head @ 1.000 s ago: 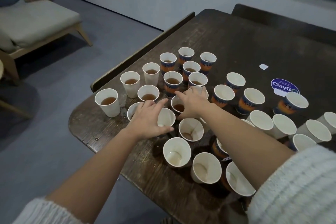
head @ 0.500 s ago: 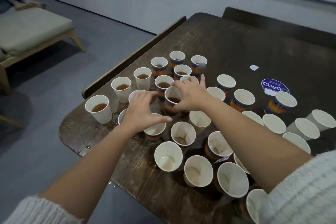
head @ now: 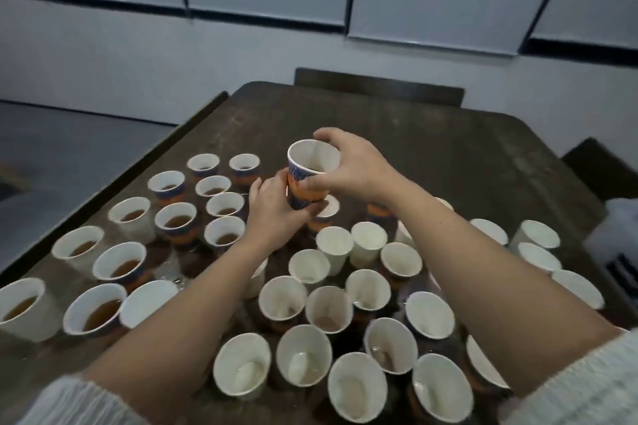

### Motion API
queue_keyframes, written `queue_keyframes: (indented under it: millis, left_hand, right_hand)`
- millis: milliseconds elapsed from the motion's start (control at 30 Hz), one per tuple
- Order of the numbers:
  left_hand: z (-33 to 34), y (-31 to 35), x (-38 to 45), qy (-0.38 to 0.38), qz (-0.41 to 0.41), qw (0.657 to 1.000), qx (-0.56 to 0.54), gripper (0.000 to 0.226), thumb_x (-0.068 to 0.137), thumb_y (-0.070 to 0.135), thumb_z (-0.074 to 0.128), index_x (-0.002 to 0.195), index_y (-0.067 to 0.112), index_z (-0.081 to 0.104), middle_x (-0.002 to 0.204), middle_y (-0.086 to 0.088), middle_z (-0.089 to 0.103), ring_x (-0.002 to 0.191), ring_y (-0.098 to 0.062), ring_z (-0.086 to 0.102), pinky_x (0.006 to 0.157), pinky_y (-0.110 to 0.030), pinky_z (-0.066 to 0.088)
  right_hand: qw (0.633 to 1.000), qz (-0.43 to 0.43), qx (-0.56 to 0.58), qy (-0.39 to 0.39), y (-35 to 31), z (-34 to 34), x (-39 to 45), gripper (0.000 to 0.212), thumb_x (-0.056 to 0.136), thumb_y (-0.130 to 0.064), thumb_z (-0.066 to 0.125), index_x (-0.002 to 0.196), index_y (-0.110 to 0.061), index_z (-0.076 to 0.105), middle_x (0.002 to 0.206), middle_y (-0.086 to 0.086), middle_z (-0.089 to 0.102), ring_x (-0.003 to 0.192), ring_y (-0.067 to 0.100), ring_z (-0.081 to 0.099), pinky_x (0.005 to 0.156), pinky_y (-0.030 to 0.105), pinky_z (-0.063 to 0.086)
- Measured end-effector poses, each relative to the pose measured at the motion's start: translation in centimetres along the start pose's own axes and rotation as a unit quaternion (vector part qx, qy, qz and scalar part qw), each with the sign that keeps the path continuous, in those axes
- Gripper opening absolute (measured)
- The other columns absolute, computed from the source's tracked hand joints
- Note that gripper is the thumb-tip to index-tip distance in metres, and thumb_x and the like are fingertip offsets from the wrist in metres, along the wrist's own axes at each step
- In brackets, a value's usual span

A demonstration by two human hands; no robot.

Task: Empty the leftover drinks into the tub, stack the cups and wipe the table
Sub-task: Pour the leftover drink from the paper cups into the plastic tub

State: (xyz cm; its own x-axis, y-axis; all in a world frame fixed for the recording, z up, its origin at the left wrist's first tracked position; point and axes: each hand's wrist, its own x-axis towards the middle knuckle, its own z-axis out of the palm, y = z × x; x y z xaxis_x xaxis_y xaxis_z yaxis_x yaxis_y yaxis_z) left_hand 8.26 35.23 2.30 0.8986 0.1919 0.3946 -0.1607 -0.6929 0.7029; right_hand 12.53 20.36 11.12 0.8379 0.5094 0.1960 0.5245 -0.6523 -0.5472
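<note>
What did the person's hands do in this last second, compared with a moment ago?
The right hand took a patterned cup out of the cluster and lifted it above the table. The left hand left the cups nearer the person and now grips the lifted cup's base. The other cups, many with brown drink, stayed standing.

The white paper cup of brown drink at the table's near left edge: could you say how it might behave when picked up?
The white paper cup looks thin-walled, so a firm grip would probably dent it. It holds brown liquid well below the rim, so it is likely heavier than the drained cups and may slosh if tilted. It stands close to the dark wooden table edge, so a push risks tipping it off.
</note>
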Motion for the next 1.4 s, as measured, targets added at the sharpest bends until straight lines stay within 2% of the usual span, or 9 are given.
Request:
queue_keyframes:
  millis: [200, 367, 467, 600, 733, 833, 1033, 1133, 1400]
  left_hand:
    - [9.6, 11.6, 0.0, -0.06, 0.036, 0.993, -0.091, 0.051, 0.078, 0.047, 0.073, 0.115, 0.018, 0.054, 0.109, 0.005, 0.061, 0.114, -0.02, 0.051, 0.112, -0.05, 0.024]
    - [18.4, 21.6, -1.6, -0.141, 0.085, 0.975, -0.147, 0.049, 0.077, 0.051, 0.073, 0.112, 0.022, 0.053, 0.102, 0.011, 0.058, 0.107, -0.014, 0.051, 0.108, -0.053, 0.031]
    - [23.6, 26.9, -2.8, -0.185, 0.128, 0.962, -0.153, 0.042, 0.078, 0.052, 0.071, 0.105, 0.028, 0.05, 0.101, 0.012, 0.06, 0.108, -0.015, 0.055, 0.112, -0.05, 0.021]
    - [30.3, 32.5, -5.2, -0.246, 0.155, 0.941, -0.171, 0.042, 0.076, 0.057, 0.069, 0.103, 0.035, 0.047, 0.106, 0.012, 0.062, 0.113, -0.012, 0.053, 0.117, -0.047, 0.013]
    - [35.7, 35.5, -7.3, -0.295, 0.204, 0.925, -0.126, 0.059, 0.071, 0.069, 0.065, 0.116, 0.034, 0.049, 0.126, 0.009, 0.059, 0.125, -0.014, 0.047, 0.115, -0.051, 0.02]
    - [38.8, 35.6, -8.1, -0.323, 0.17, 0.927, -0.084, 0.085, 0.08, 0.061, 0.064, 0.146, 0.018, 0.031, 0.149, -0.003, 0.04, 0.139, -0.022, 0.033, 0.115, -0.05, 0.023]
    - [42.3, 35.1, -8.1, -0.354, 0.141, 0.924, 0.038, 0.075, 0.098, 0.053, 0.036, 0.154, 0.013, 0.006, 0.162, -0.003, -0.004, 0.149, -0.017, -0.007, 0.12, -0.045, 0.002]
    - [43.1, 34.6, -8.3, -0.344, 0.153, 0.925, 0.046, 0.069, 0.101, 0.047, 0.031, 0.154, 0.015, 0.002, 0.162, 0.0, -0.012, 0.148, -0.014, -0.013, 0.119, -0.045, -0.002]
    - [43.6, 34.2, -8.8, -0.327, 0.144, 0.934, 0.016, 0.062, 0.102, 0.039, 0.03, 0.154, 0.018, 0.003, 0.161, 0.004, -0.013, 0.147, -0.011, -0.015, 0.118, -0.042, -0.006]
  right_hand:
    - [0.947, 0.126, 0.249, 0.158, 8.6, -8.0, -8.8, 0.077, 0.07, -0.033, 0.085, 0.136, -0.02, 0.046, 0.115, -0.016, 0.056, 0.102, 0.004, 0.057, 0.08, 0.016, 0.051]
    - [0.908, 0.154, 0.316, 0.227, 16.0, -14.2, -16.5, 0.049, 0.075, -0.031, 0.079, 0.118, -0.025, 0.056, 0.111, -0.008, 0.066, 0.103, 0.01, 0.064, 0.082, 0.022, 0.056]
    - [0.885, 0.169, 0.337, 0.274, 20.3, -17.7, -21.0, 0.06, 0.072, -0.036, 0.081, 0.123, -0.022, 0.052, 0.118, 0.0, 0.065, 0.11, 0.017, 0.063, 0.089, 0.03, 0.056]
    - [0.866, 0.186, 0.324, 0.332, 24.7, -21.9, -27.3, 0.054, 0.08, -0.022, 0.075, 0.128, -0.013, 0.051, 0.115, 0.001, 0.064, 0.102, 0.012, 0.064, 0.076, 0.019, 0.055]
    - [0.865, 0.209, 0.272, 0.365, 29.4, -24.5, -32.4, 0.047, 0.068, -0.037, 0.074, 0.11, -0.03, 0.055, 0.109, -0.006, 0.066, 0.101, 0.012, 0.066, 0.077, 0.024, 0.055]
    - [0.873, 0.245, 0.227, 0.355, 32.7, -25.5, -35.1, 0.049, 0.074, -0.031, 0.077, 0.114, -0.035, 0.048, 0.109, -0.015, 0.059, 0.101, 0.005, 0.06, 0.076, 0.019, 0.052]
    - [0.884, 0.305, 0.17, 0.31, 38.2, -25.4, -38.5, 0.055, 0.078, -0.03, 0.079, 0.119, -0.037, 0.042, 0.108, -0.022, 0.054, 0.099, 0.003, 0.057, 0.076, 0.017, 0.048]
    - [0.901, 0.326, 0.133, 0.255, 39.9, -25.2, -39.3, 0.061, 0.077, -0.034, 0.079, 0.124, -0.036, 0.039, 0.109, -0.024, 0.051, 0.1, 0.002, 0.055, 0.078, 0.015, 0.046]
    - [0.916, 0.356, 0.036, 0.18, 41.6, -25.2, -39.3, 0.064, 0.074, -0.046, 0.08, 0.121, -0.038, 0.036, 0.113, -0.012, 0.054, 0.113, 0.016, 0.054, 0.102, 0.048, 0.045]
